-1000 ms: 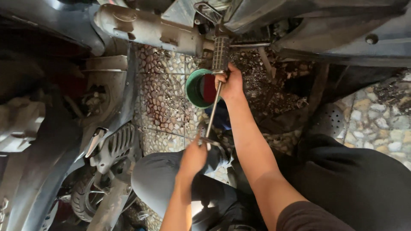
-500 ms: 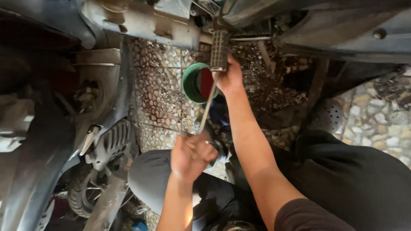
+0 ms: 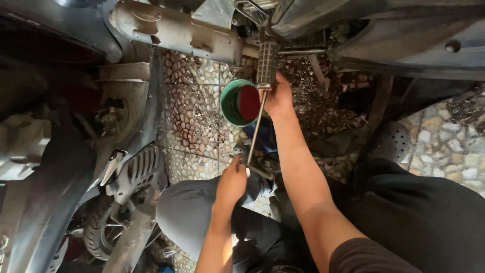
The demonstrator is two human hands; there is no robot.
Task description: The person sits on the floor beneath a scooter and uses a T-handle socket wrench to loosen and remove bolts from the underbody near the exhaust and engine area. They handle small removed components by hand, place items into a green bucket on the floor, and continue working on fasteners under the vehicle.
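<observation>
Gripping the top of a long metal rod [image 3: 256, 126] at twelve o'clock, the right hand [image 3: 277, 97] has fingers closed beside a green cup [image 3: 230, 103], while the left hand [image 3: 231, 181] clasps its lower end above the pebbled floor [image 3: 189, 111].

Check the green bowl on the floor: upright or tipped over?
Upright: the green bowl sits on the pebbled floor with its round mouth facing up, red inside showing.

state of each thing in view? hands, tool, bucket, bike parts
left hand: closed on the lower end of the long metal tool
right hand: gripping the tool's upper end, just below the ribbed footpeg
long metal tool: tilted, spanning both hands
ribbed footpeg: pointing down toward the right hand
green bucket: upright on the pebbled floor, open, inside red
exhaust pipe: mounted, lying across the top
</observation>
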